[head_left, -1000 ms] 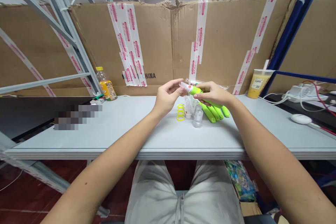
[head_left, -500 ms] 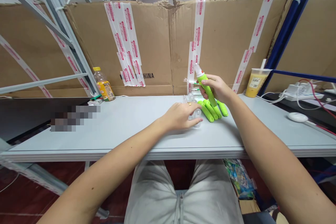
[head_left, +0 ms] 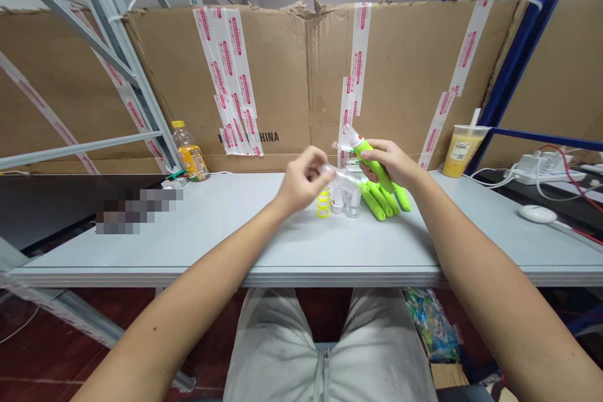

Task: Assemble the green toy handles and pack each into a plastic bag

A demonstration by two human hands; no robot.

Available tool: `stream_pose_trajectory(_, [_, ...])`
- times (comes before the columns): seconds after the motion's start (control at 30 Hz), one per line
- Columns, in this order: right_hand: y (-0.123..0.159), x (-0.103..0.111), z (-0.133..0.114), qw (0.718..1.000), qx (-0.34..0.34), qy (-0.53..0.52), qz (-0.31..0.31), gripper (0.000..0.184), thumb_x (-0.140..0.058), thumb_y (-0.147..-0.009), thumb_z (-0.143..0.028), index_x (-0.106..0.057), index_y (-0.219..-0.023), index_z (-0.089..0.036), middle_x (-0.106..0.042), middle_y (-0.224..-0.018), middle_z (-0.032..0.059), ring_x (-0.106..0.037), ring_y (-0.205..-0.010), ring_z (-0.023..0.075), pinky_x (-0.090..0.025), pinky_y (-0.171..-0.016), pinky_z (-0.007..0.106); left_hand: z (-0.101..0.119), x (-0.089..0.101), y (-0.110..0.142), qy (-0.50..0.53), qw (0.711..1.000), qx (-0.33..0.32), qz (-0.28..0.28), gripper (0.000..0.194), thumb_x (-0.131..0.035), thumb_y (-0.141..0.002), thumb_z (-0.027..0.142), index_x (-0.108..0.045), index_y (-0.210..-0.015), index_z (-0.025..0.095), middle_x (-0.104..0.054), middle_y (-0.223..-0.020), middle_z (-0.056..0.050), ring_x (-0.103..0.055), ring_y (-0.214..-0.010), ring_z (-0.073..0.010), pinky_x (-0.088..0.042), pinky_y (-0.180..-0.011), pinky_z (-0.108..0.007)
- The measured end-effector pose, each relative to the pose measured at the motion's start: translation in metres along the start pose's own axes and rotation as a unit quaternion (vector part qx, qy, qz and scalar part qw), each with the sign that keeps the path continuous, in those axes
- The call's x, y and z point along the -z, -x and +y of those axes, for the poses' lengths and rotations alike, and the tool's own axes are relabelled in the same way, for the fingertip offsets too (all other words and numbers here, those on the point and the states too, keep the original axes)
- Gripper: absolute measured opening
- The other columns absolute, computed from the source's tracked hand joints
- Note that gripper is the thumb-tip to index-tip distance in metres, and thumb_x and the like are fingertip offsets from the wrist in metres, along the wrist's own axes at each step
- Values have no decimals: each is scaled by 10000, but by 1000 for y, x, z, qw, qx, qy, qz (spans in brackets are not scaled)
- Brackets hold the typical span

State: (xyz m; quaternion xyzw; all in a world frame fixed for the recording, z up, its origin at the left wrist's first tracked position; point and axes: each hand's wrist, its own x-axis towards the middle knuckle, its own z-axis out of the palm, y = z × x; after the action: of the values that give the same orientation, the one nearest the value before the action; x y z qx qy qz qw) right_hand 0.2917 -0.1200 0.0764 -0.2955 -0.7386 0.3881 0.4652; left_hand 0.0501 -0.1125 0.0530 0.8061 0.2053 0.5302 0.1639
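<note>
Left hand (head_left: 304, 179) pinched a slim clear plastic tube (head_left: 335, 173) in its fingertips; right hand (head_left: 389, 163) closed around a lime-green plastic tube (head_left: 372, 156), both centre frame above the pale grey bench (head_left: 211, 226). Risk: a fingertip slip could drop the clear tube onto the small clear plastic vials (head_left: 353, 204) below.

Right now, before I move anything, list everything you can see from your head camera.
lime-green handle: one, green with clear tip, in right hand
clear plastic piece: one, clear, in left hand
lime-green rods: about four, green, on table
small bottles: several, clear, on table
rings: small stack, yellow, on table
drink bottle: one, orange drink, table's far left
cup: one, yellow drink, table's far right
mouse: one, white, right of table
table: one, pale grey, ahead
cardboard: brown, taped, behind table
left hand: one, holding
right hand: one, holding
</note>
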Motion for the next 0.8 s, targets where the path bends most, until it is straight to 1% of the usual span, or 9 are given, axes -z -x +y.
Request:
stream_pose_trajectory(0.07, [1, -2, -1, 1000, -4, 15, -11, 201, -661, -848, -362, -548, -812, -199, -540, -622, -17, -485, -456, 115, -383, -442, 258, -8, 12, -9, 43, 990, 25, 135, 222, -659, -842, 405, -544, -890, 222, -521, -698, 28, -472, -560, -89, -368, -490, -220])
stream_pose_trajectory(0.1, [1, -3, -1, 1000, -9, 25, -17, 201, -664, -851, -359, -552, -809, -197, -541, -628, -13, -484, -463, 113, -379, -439, 255, -13, 17, -13, 62, 981, 41, 177, 212, -661, -839, 403, -563, -895, 223, -509, -680, 30, -451, -535, -85, -347, -463, -218])
stream_pose_trajectory(0.13, [1, -4, -2, 999, -17, 37, -22, 204, -670, -852, -358, -557, -805, -195, -542, -631, -9, -481, -467, 111, -377, -436, 252, -17, 21, -16, 82, 974, 60, 204, 206, -663, -835, 401, -579, -894, 223, -487, -655, 35, -425, -506, -80, -324, -435, -217])
stream_pose_trajectory(0.2, [1, -7, -2, 997, -39, 61, -36, 206, -690, -848, -361, -580, -814, -190, -543, -624, -4, -475, -466, 108, -369, -429, 247, -23, 25, -19, 118, 964, 92, 221, 206, -680, -822, 402, -604, -886, 221, -452, -614, 48, -377, -459, -72, -287, -393, -216])
stream_pose_trajectory(0.33, [1, -11, -1, 990, -65, 102, -73, 218, -715, -843, -384, -627, -880, -188, -564, -613, 2, -475, -455, 108, -368, -422, 243, -25, 17, -16, 145, 965, 100, 196, 254, -724, -796, 423, -630, -906, 214, -508, -641, 47, -381, -436, -61, -297, -372, -218])
stream_pose_trajectory(0.47, [0, -15, 0, 981, -66, 152, -99, 225, -697, -857, -404, -616, -878, -195, -572, -650, -2, -502, -486, 112, -395, -444, 244, -21, 5, -9, 117, 982, 88, 121, 317, -742, -786, 465, -643, -932, 202, -590, -705, 25, -442, -474, -64, -354, -407, -223])
stream_pose_trajectory(0.57, [-1, -19, 0, 977, -60, 187, -81, 267, -735, -820, -413, -625, -924, -193, -577, -690, -8, -523, -529, 116, -423, -475, 244, -20, 1, -6, 110, 988, 82, 68, 353, -746, -787, 469, -630, -975, 193, -604, -725, 20, -480, -500, -69, -395, -442, -223])
stream_pose_trajectory(0.67, [-1, -22, -1, 978, -53, 197, -47, 377, -773, -778, -400, -625, -1058, -196, -593, -756, -6, -523, -552, 114, -438, -483, 245, -23, 0, -5, 137, 986, 91, 32, 366, -739, -801, 446, -606, -1038, 201, -584, -731, 26, -489, -486, -69, -389, -413, -217])
stream_pose_trajectory(0.8, [0, -24, -2, 981, -53, 173, -63, 387, -738, -810, -394, -602, -1114, -197, -589, -754, -11, -498, -544, 106, -415, -488, 243, -22, 3, -6, 159, 984, 84, -7, 313, -719, -820, 355, -621, -1071, 195, -616, -821, -13, -570, -624, -99, -464, -485, -214])
